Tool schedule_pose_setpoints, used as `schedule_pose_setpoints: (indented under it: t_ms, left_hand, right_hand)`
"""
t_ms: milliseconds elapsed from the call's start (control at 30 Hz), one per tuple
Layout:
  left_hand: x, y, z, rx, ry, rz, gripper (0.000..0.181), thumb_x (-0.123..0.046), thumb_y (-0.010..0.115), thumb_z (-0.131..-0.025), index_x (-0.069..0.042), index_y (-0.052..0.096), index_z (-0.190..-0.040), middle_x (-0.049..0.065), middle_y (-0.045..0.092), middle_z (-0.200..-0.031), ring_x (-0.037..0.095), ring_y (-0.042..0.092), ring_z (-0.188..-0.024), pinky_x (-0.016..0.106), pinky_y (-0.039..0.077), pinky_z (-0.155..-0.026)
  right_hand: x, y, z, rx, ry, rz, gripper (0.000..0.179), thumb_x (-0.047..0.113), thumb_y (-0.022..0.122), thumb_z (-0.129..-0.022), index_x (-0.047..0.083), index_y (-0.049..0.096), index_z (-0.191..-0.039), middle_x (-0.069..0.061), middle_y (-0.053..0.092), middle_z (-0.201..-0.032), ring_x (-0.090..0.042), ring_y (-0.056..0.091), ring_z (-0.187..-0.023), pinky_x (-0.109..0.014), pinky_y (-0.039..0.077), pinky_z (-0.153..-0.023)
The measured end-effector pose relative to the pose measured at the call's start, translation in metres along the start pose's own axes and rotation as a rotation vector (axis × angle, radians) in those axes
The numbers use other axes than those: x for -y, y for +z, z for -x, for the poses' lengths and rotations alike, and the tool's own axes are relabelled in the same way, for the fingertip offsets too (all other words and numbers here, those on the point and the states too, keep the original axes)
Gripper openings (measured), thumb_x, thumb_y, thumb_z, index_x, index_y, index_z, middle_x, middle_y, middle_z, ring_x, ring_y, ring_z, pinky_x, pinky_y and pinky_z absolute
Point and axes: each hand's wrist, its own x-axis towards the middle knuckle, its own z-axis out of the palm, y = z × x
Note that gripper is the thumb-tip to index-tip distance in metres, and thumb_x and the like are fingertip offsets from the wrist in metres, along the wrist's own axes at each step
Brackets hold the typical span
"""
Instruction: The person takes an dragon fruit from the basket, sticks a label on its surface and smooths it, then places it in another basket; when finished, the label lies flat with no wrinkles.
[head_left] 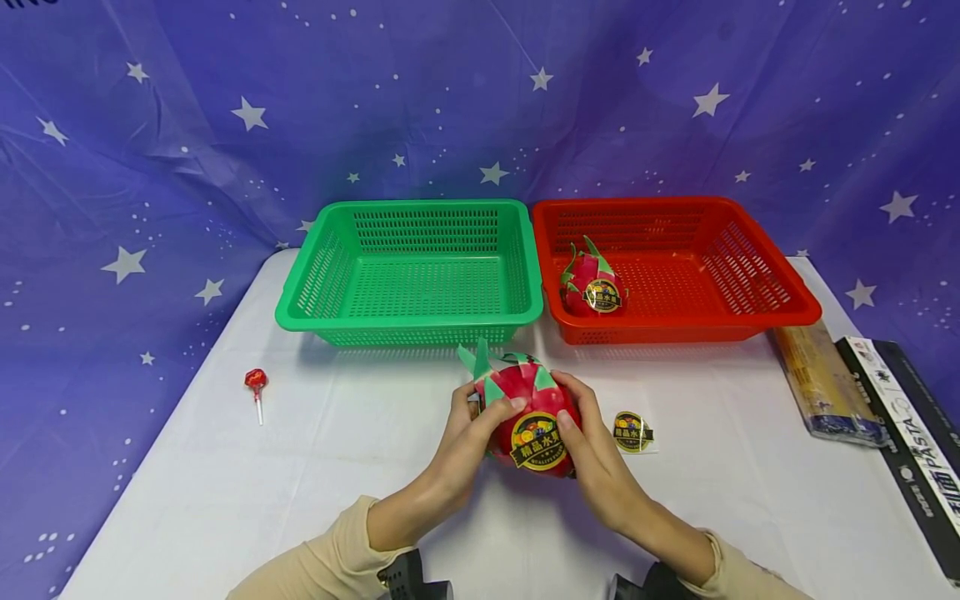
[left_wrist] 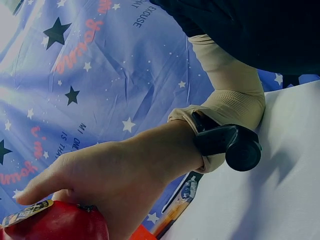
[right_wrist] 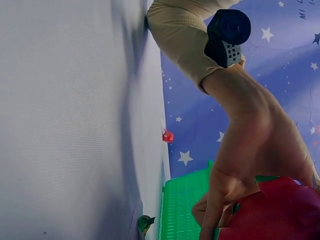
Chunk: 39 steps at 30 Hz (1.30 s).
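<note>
Both hands hold a red dragon fruit with green leaf tips (head_left: 517, 379) over the white table, in front of the baskets. My left hand (head_left: 457, 446) grips its left side, thumb on the front. My right hand (head_left: 603, 458) grips the other side, its thumb at the edge of a round black-and-gold sticker (head_left: 538, 442) on the fruit. The left wrist view shows the right hand (left_wrist: 115, 175) against the red skin; the right wrist view shows the left hand (right_wrist: 255, 150). Right of the fruit lies another such sticker (head_left: 632, 432) on the table.
A green basket (head_left: 408, 322) stands behind the hands, beside a red basket (head_left: 697, 321) holding another stickered dragon fruit (head_left: 588, 279). A red lollipop (head_left: 256, 380) lies at left. On the right lie a clear yellowish packet (head_left: 825, 383) and a black-and-white pasta box (head_left: 903, 442).
</note>
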Motion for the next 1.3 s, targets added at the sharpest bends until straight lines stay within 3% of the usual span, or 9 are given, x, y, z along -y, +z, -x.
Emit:
schedule_pose_setpoints:
  t_ms: [167, 400, 767, 1033, 1300]
  left_hand:
    - [0.0, 0.0, 0.0, 0.006, -0.002, 0.005, 0.072, -0.041, 0.058, -0.079, -0.009, 0.021, -0.131, 0.015, 0.049, -0.113, 0.019, 0.052, -0.096, 0.028, 0.042, -0.081]
    - [0.002, 0.0, 0.001, 0.007, -0.014, 0.004, 0.072, -0.041, 0.058, -0.079, -0.009, 0.021, -0.131, 0.015, 0.047, -0.114, 0.02, 0.051, -0.1, 0.028, 0.04, -0.083]
    - [0.002, 0.001, 0.001, -0.002, -0.006, -0.002, 0.073, -0.041, 0.058, -0.079, -0.008, 0.021, -0.132, 0.015, 0.045, -0.113, 0.019, 0.051, -0.098, 0.027, 0.04, -0.083]
    - [0.003, 0.003, 0.001, -0.013, 0.001, -0.01, 0.071, -0.041, 0.059, -0.078, -0.009, 0.022, -0.13, 0.014, 0.045, -0.113, 0.018, 0.052, -0.097, 0.027, 0.041, -0.081]
    - [0.005, 0.001, 0.0, -0.006, -0.012, -0.017, 0.071, -0.041, 0.059, -0.079, -0.01, 0.022, -0.13, 0.015, 0.044, -0.113, 0.021, 0.051, -0.099, 0.028, 0.04, -0.083]
  right_hand:
    - [-0.001, 0.002, 0.0, 0.008, 0.046, -0.018, 0.061, 0.014, 0.056, -0.088, 0.025, 0.022, -0.138, -0.005, 0.044, -0.122, -0.013, 0.05, -0.103, -0.025, 0.05, -0.077]
    - [-0.006, 0.006, -0.001, -0.046, 0.018, 0.073, 0.084, 0.023, 0.077, -0.071, 0.025, 0.025, -0.136, 0.0, 0.05, -0.119, -0.014, 0.051, -0.102, -0.025, 0.051, -0.076]
    - [-0.007, 0.011, 0.0, -0.111, 0.055, 0.126, 0.086, 0.03, 0.081, -0.066, 0.025, 0.028, -0.134, 0.004, 0.05, -0.119, -0.011, 0.05, -0.102, -0.025, 0.05, -0.076]
    - [-0.008, 0.013, 0.0, -0.157, 0.009, 0.137, 0.083, 0.026, 0.08, -0.066, 0.022, 0.031, -0.132, 0.003, 0.053, -0.115, -0.01, 0.052, -0.097, -0.024, 0.05, -0.075]
    - [-0.005, 0.005, 0.0, -0.065, 0.03, 0.214, 0.088, 0.033, 0.078, -0.069, 0.023, 0.023, -0.138, 0.001, 0.05, -0.12, -0.013, 0.051, -0.102, -0.025, 0.049, -0.077]
